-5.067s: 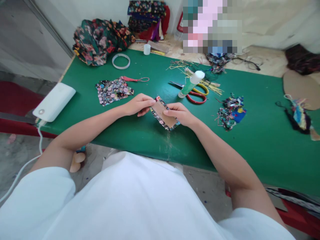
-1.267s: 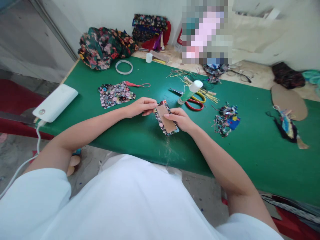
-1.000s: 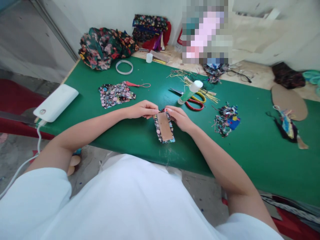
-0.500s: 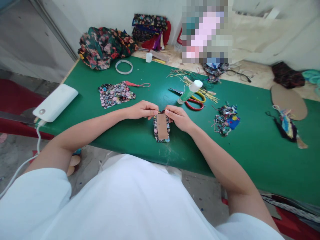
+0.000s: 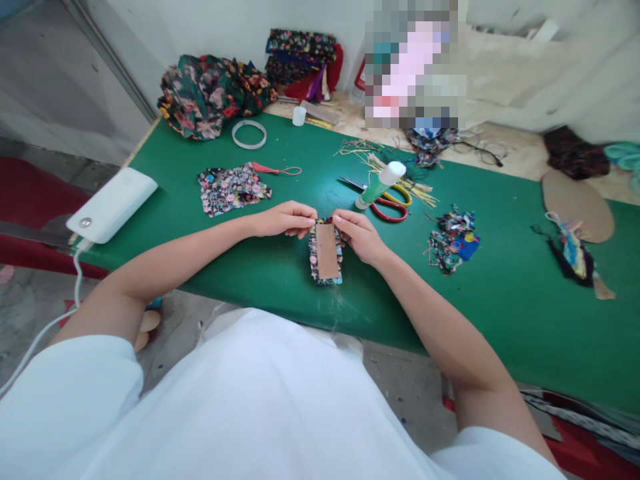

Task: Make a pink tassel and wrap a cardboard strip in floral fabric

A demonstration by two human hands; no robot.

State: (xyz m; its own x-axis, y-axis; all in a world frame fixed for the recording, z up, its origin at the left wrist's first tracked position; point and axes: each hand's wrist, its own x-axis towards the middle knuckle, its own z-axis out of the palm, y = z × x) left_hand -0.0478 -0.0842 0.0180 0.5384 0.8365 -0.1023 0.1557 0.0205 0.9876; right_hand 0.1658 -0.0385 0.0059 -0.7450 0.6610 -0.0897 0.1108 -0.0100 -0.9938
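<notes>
A small patterned fabric piece (image 5: 313, 267) lies near the table's front edge, with a brown cardboard rectangle (image 5: 327, 252) on top of it and fabric showing around the card. My left hand (image 5: 295, 219) pinches the fabric's top left corner. At the top right corner, my right hand (image 5: 353, 230) pinches the same piece between thumb and fingers. Just beyond my right hand are a glue stick (image 5: 375, 187) with a white end and scissors (image 5: 393, 208) with red and yellow handles.
The green table (image 5: 260, 267) also holds a floral cloth with a red loop (image 5: 233, 189), a tape ring (image 5: 249, 135), a white power bank (image 5: 113, 205), fabric scraps (image 5: 453, 241), a cardboard oval (image 5: 580, 203) and a tassel (image 5: 575, 253). Bundled floral fabric (image 5: 200, 100) sits at the back left.
The fabric piece with the card has shifted slightly to the right and its card faces the camera more fully. Both hands keep their pinch at the top corners.
</notes>
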